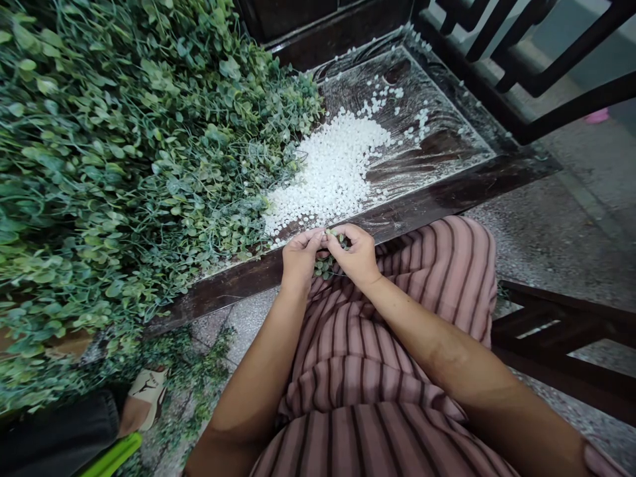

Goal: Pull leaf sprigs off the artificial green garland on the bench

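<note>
My left hand (301, 257) and my right hand (358, 252) meet above my lap at the bench's front edge, thumbs and fingertips pinched together. Between them is a small sprig of green leaves (324, 267), part of which hangs below the fingers. Both hands appear closed on this sprig; anything smaller at the fingertips is too tiny to make out. Just beyond my hands lies a heap of small white beads (338, 165), spread over the dark wooden bench (447, 149). To the left, a large mass of leafy artificial greenery (149, 146) reaches up to the beads.
A dark wooden lattice railing (517, 66) borders the bench at the right. Loose greenery (199, 371) lies on the floor at lower left, near another person's sandalled foot (144, 397) and a bright green object (114, 454). A dark wooden frame (566, 338) stands right of my knee.
</note>
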